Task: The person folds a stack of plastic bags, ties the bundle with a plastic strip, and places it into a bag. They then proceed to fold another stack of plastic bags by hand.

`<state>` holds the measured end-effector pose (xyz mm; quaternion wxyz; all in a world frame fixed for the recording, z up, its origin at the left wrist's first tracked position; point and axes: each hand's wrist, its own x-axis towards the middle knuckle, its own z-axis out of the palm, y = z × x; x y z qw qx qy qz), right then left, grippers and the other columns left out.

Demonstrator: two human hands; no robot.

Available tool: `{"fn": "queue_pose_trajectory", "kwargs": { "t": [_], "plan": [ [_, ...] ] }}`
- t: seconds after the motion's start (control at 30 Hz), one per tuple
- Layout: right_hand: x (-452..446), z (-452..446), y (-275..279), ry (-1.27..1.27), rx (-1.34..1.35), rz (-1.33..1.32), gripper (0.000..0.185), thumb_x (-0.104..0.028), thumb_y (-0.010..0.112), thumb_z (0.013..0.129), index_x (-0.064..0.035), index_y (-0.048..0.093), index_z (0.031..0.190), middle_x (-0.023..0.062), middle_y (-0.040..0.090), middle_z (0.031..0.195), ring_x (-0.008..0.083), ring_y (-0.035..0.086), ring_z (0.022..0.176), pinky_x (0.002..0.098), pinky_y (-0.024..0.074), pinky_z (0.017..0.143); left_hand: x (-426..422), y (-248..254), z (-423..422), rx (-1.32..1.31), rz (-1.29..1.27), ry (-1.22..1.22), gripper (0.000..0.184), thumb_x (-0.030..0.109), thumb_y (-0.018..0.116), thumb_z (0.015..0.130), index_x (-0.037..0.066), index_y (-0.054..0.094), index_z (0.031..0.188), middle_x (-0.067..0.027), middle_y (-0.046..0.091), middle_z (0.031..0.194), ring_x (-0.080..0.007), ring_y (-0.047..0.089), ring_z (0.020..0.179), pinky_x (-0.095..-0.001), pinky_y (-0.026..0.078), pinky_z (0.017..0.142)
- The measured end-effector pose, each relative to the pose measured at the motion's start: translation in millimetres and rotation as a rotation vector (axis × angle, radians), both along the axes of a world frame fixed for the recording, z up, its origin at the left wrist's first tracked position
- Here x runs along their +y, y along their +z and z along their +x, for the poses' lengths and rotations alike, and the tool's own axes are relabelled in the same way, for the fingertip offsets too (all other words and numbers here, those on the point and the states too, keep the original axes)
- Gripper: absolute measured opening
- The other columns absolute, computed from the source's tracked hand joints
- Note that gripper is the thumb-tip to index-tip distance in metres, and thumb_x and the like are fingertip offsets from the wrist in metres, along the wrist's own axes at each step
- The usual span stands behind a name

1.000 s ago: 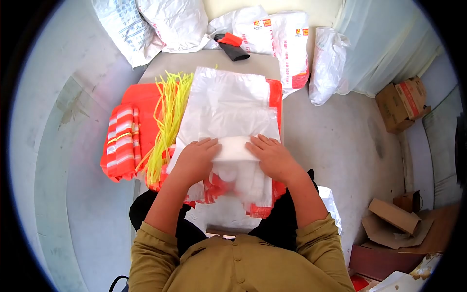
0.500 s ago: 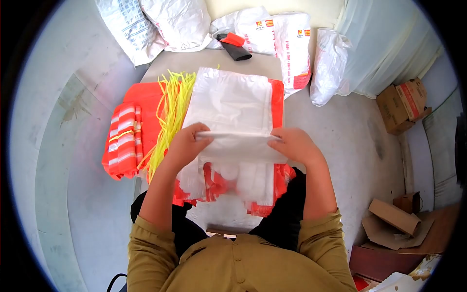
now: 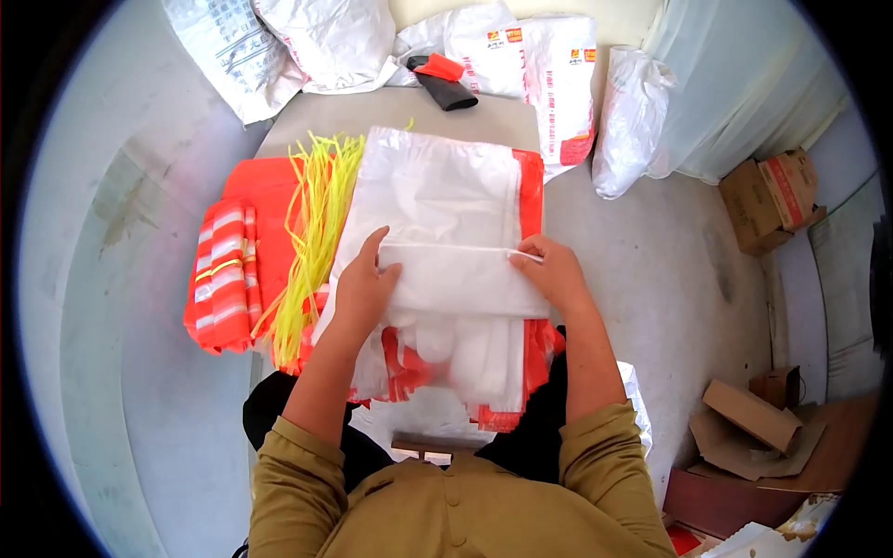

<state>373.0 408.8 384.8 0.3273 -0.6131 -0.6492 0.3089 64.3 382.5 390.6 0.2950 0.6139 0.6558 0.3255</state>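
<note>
White translucent plastic bags (image 3: 437, 186) lie stacked before me, with red bags (image 3: 530, 195) showing along the right side and lower edge. A white bag panel (image 3: 456, 288) is folded across the stack's middle. At the left end of that fold, my left hand (image 3: 366, 284) rests with thumb and forefinger apart. My right hand (image 3: 552, 272) pinches the fold's upper right edge between thumb and fingers. Thin yellow strips (image 3: 321, 223) hang in a bunch left of the stack, and the bags' ragged lower ends droop over the near edge.
Red bags (image 3: 270, 186) and a tied red-and-white striped bundle (image 3: 226, 274) sit at left. White sacks (image 3: 326, 42) stand behind the table (image 3: 316, 116), where a black roll with red on it (image 3: 445, 84) lies. Cardboard boxes (image 3: 767, 205) are on the right.
My left hand has opened and shifted slightly left and down on the bag. The right hand still pinches the fold, which now lies flatter. The view has shifted slightly.
</note>
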Motion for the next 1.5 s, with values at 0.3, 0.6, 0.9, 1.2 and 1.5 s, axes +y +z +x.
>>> {"fn": "queue_pose_trajectory", "kwargs": {
  "t": [0.3, 0.6, 0.9, 1.2, 1.5],
  "plan": [
    [-33, -24, 11, 0.019, -0.335, 0.472, 0.025, -0.012, 0.061, 0.091, -0.0051, 0.068, 0.114, 0.0147, 0.068, 0.119, 0.0319, 0.063, 0.114, 0.0425, 0.0488, 0.099, -14, 14, 28, 0.493, 0.516, -0.12, 0.046, 0.01, 0.072, 0.081, 0.007, 0.064, 0.125, -0.0166, 0.063, 0.126, -0.0342, 0.059, 0.118, -0.0459, 0.045, 0.1],
    [-44, -36, -4, 0.387, -0.548, 0.235, 0.079, -0.045, 0.073, 0.083, -0.0053, 0.046, 0.147, 0.0195, 0.034, 0.158, 0.0358, 0.028, 0.149, 0.0502, 0.0203, 0.121, -20, -5, 46, 0.532, 0.275, -0.497, 0.072, 0.032, 0.075, 0.08, 0.008, 0.05, 0.143, -0.0205, 0.043, 0.152, -0.0384, 0.035, 0.145, -0.0531, 0.03, 0.116],
    [-65, 7, 7, 0.341, -0.641, 0.414, 0.053, -0.021, 0.069, 0.082, -0.0061, 0.059, 0.131, 0.015, 0.046, 0.151, 0.0352, 0.039, 0.143, 0.0511, 0.0296, 0.117, -23, -3, 51, 0.603, 0.197, -0.422, 0.073, 0.032, 0.073, 0.078, 0.008, 0.05, 0.143, -0.0225, 0.04, 0.154, -0.0395, 0.033, 0.146, -0.0547, 0.025, 0.118],
    [-71, 4, 16, 0.305, -0.626, 0.525, 0.026, -0.008, 0.055, 0.087, -0.0086, 0.067, 0.111, 0.01, 0.067, 0.118, 0.0308, 0.059, 0.118, 0.048, 0.0391, 0.111, -24, 0, 57, 0.672, 0.278, -0.4, 0.055, 0.017, 0.069, 0.08, 0.007, 0.057, 0.133, -0.0178, 0.056, 0.14, -0.0368, 0.048, 0.134, -0.0511, 0.037, 0.111],
    [-77, -6, 88, -0.198, 0.091, 1.049, 0.051, -0.029, 0.064, 0.093, -0.0078, 0.052, 0.138, 0.0187, 0.051, 0.144, 0.0342, 0.052, 0.129, 0.0452, 0.0369, 0.112, -50, 78, 71, 0.093, -0.051, -0.417, 0.031, 0.012, 0.066, 0.09, 0.003, 0.066, 0.119, -0.0096, 0.072, 0.113, -0.0298, 0.069, 0.105, -0.0389, 0.053, 0.092]
  ]
}}
